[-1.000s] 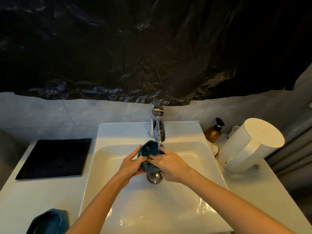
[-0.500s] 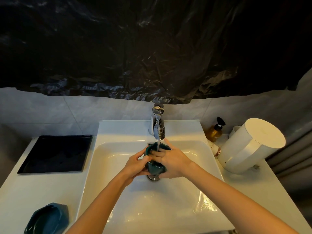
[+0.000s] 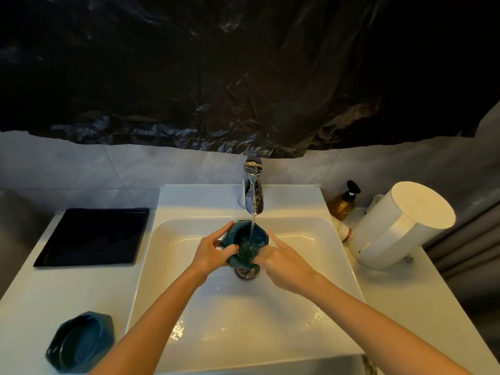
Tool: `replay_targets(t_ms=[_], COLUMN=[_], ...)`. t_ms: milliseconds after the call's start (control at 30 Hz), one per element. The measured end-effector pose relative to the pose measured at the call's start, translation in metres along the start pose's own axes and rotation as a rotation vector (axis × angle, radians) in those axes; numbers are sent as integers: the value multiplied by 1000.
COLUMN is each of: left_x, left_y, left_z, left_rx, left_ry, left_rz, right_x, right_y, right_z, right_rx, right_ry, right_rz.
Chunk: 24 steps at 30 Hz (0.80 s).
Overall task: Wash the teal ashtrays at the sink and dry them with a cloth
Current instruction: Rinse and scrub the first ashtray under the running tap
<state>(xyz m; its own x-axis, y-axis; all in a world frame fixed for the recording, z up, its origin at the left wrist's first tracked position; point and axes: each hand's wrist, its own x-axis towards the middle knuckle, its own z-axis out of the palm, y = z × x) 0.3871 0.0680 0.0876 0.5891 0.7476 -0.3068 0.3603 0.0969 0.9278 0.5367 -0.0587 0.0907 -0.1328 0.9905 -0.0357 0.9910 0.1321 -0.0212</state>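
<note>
A teal ashtray (image 3: pixel 244 243) is under the running water from the chrome tap (image 3: pixel 253 194), over the white sink (image 3: pixel 311 307). My left hand (image 3: pixel 212 253) grips its left rim, thumb across the front edge. My right hand (image 3: pixel 284 262) is at its right side with the index finger stretched along the rim and the other fingers reaching into the bowl. A second teal ashtray (image 3: pixel 81 341) lies on the counter at the front left, apart from both hands. A dark cloth (image 3: pixel 94 236) lies flat on the counter at the back left.
A white cylindrical appliance (image 3: pixel 403 226) lies tilted on the right counter, with an amber pump bottle (image 3: pixel 345 203) and a small white tube (image 3: pixel 345 231) beside it. The drain (image 3: pixel 246 273) sits below the ashtray. Black plastic sheet (image 3: pixel 243 71) covers the wall above.
The ashtray has turned so that its open bowl faces up under the stream. My right hand has slid off the top of it to its right side, fingers spreading.
</note>
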Motion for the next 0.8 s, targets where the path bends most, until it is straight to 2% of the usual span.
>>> replay_targets(t_ms=[67,100,200,233,333,400,433,500,533,567,633,667,700,733,800], left_x=[-1,-1,1,2,4,4,4,4,5,6,6,6,6,6,6], left_y=[0,-1,0,1,2,2,1,0,0,0,-1,-2,-2,-2,-2], left_z=[3,4,6,4,0,1,2,3,2,0,-5,-6,-5,-4,0], left_rx=[-14,-20,-3,6,28,18,16,27,31,34,33,23,5,-12,-33], left_ry=[28,44,63,66,75,77,81,88,89,90,91,90,89,90,95], left_rz=[6,14,47,50,43,43,48,61,63,59,36,24,13,1,-14], right_x=[3,6,15,14,10,12,16,23,22,20,16,15,15,16,23], right_y=[-5,-16,-43,-41,-10,-10,-21,-42,-45,-40,-14,-4,-4,-12,-35], right_z=[-3,-3,-9,-8,1,0,2,-2,-2,1,15,15,11,8,0], right_rx=[-91,-13,482,458,-78,-132,-8,456,565,484,33,-134,-164,-100,293], right_ry=[-32,-53,-54,-30,-26,-81,-78,-46,-29,0,74,52,-25,-66,-63], right_rz=[52,113,320,289,107,121,168,331,354,297,131,90,85,120,274])
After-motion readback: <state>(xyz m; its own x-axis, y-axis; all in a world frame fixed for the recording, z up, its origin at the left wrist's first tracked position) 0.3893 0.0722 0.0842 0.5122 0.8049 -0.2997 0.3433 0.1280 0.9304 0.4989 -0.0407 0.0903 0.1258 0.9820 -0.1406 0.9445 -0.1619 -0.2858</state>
